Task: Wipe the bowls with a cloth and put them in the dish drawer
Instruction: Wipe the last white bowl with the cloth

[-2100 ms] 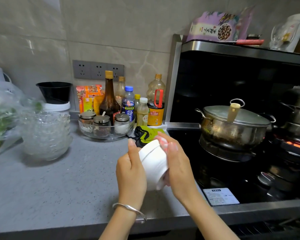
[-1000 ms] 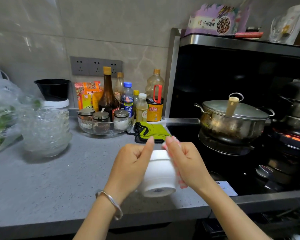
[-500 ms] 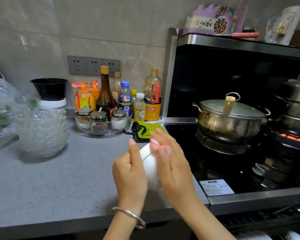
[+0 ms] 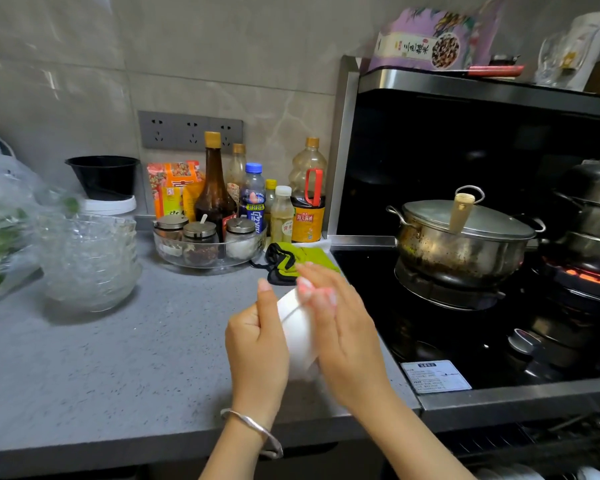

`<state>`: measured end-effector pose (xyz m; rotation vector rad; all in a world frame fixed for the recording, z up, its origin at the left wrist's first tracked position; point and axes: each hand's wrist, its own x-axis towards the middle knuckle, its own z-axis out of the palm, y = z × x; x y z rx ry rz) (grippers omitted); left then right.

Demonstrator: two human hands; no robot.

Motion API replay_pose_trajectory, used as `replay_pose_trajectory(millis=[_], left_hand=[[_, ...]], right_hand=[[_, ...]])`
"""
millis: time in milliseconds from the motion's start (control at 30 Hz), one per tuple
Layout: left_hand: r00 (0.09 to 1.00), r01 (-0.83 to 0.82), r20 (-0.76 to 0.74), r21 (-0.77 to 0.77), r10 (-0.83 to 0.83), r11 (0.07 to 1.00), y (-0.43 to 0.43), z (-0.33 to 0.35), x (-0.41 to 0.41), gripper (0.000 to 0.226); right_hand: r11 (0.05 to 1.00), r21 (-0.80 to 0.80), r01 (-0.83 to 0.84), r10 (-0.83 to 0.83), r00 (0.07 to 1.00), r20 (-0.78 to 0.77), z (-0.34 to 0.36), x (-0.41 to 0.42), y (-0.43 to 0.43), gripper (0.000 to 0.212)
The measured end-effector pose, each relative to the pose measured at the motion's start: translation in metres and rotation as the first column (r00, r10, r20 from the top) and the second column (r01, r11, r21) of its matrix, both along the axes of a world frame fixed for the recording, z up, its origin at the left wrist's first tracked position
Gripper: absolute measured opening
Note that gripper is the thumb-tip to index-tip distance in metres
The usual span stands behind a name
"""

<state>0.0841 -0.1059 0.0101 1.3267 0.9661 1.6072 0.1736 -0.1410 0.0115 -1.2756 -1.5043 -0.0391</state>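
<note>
White glazed ware sits between both hands. The left hand grips the bowl round its wall, thumb up beside the rim and fingers curled behind. The right hand lies over the other side, fingers fairly flat, pressing a pinkish cloth against the bowl. With the blur and the hidden thumb, I cannot tell whether it pinches the cloth or only pushes it. The bowl is tipped on its side, held in the air over the front edge of the grey counter, beside the stove.

The bowl looks stiff and smooth, light enough for one hand, but probably slick if damp and likely to chip if dropped. The safest hold seems to be thumb over the rim with fingers spread under the foot or wall, keeping it above the counter and not the stove.

Further out, a stack of glass bowls stands at the left. A green mitt lies just behind the hands, and a lidded pot sits on a burner. The drawer is not clearly in view.
</note>
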Motion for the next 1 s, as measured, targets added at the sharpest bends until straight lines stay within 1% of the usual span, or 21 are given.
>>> replay_pose_trajectory(millis=[33, 100, 133, 167, 200, 267, 300, 367, 400, 467, 533, 600, 667, 700, 733, 800, 867, 933, 1000], left_hand=[[1.0, 0.02, 0.014, -0.025, -0.02, 0.999, 0.001, 0.0, -0.002, 0.07], [0.996, 0.068, 0.061, -0.053, -0.065, 0.996, 0.001, -0.001, -0.007, 0.072], [0.992, 0.095, 0.086, -0.057, -0.09, 0.994, 0.0, -0.001, -0.009, 0.073], [0.987, 0.121, 0.112, -0.061, -0.114, 0.991, -0.002, 0.0, -0.011, 0.072], [0.982, 0.14, 0.139, -0.066, -0.13, 0.988, -0.003, 0.0, -0.013, 0.067], [0.966, 0.179, 0.203, -0.081, -0.16, 0.981, -0.004, 0.001, -0.018, 0.056], [0.957, 0.202, 0.23, -0.087, -0.178, 0.976, -0.004, 0.001, -0.02, 0.053], [0.943, 0.25, 0.246, -0.086, -0.222, 0.964, -0.003, 0.001, -0.024, 0.05], [0.941, 0.273, 0.23, -0.079, -0.249, 0.959, -0.002, 0.002, -0.026, 0.051], [0.946, 0.307, 0.126, -0.049, -0.299, 0.95, 0.0, 0.005, -0.03, 0.058], [0.944, 0.329, -0.034, 0.005, -0.329, 0.944, 0.0, 0.013, -0.034, 0.062], [0.916, 0.371, -0.196, 0.076, -0.351, 0.926, 0.001, 0.021, -0.037, 0.061], [0.878, 0.387, -0.357, 0.138, -0.319, 0.912, 0.004, 0.025, -0.035, 0.066], [0.861, 0.374, -0.43, 0.176, -0.27, 0.911, 0.005, 0.025, -0.033, 0.068], [0.856, 0.348, -0.471, 0.219, -0.214, 0.912, 0.005, 0.024, -0.029, 0.067], [0.876, 0.285, -0.467, 0.298, -0.122, 0.911, 0.004, 0.023, -0.024, 0.062], [0.908, 0.212, -0.413, 0.321, -0.065, 0.923, 0.003, 0.022, -0.022, 0.06], [0.951, 0.145, -0.304, 0.272, -0.058, 0.951, 0.001, 0.018, -0.021, 0.063], [0.99, 0.085, -0.126, 0.162, -0.065, 0.983, 0.001, 0.012, -0.018, 0.065]], right_hand=[[0.998, -0.044, -0.044, 0.038, 0.99, -0.139, 0.003, 0.002, 0.0, 0.04], [0.975, -0.176, -0.134, 0.057, 0.921, -0.385, 0.009, 0.004, -0.002, 0.052], [0.955, -0.236, -0.181, 0.051, 0.881, -0.47, 0.01, 0.005, -0.003, 0.057], [0.937, -0.275, -0.217, 0.044, 0.852, -0.522, 0.012, 0.007, -0.005, 0.058], [0.926, -0.294, -0.237, 0.043, 0.84, -0.541, 0.014, 0.01, -0.007, 0.056], [0.923, -0.275, -0.269, 0.072, 0.823, -0.564, 0.02, 0.011, -0.012, 0.049], [0.922, -0.268, -0.28, 0.078, 0.812, -0.578, 0.021, 0.012, -0.013, 0.049], [0.913, -0.276, -0.301, 0.083, 0.798, -0.597, 0.025, 0.015, -0.015, 0.06], [0.91, -0.279, -0.308, 0.091, 0.801, -0.591, 0.026, 0.016, -0.016, 0.063], [0.915, -0.264, -0.306, 0.113, 0.82, -0.562, 0.031, 0.019, -0.018, 0.063], [0.925, -0.242, -0.292, 0.135, 0.849, -0.511, 0.035, 0.024, -0.02, 0.061], [0.933, -0.243, -0.266, 0.145, 0.896, -0.421, 0.036, 0.027, -0.02, 0.066], [0.938, -0.252, -0.238, 0.143, 0.928, -0.344, 0.037, 0.025, -0.02, 0.07], [0.942, -0.248, -0.228, 0.145, 0.938, -0.314, 0.037, 0.023, -0.019, 0.071], [0.947, -0.239, -0.215, 0.144, 0.948, -0.284, 0.036, 0.021, -0.018, 0.072], [0.961, -0.208, -0.184, 0.132, 0.961, -0.242, 0.033, 0.017, -0.016, 0.074], [0.969, -0.152, -0.193, 0.147, 0.951, -0.272, 0.028, 0.013, -0.015, 0.072], [0.97, -0.107, -0.219, 0.169, 0.921, -0.352, 0.022, 0.011, -0.016, 0.065], [0.963, -0.114, -0.243, 0.165, 0.872, -0.461, 0.014, 0.009, -0.016, 0.057]])
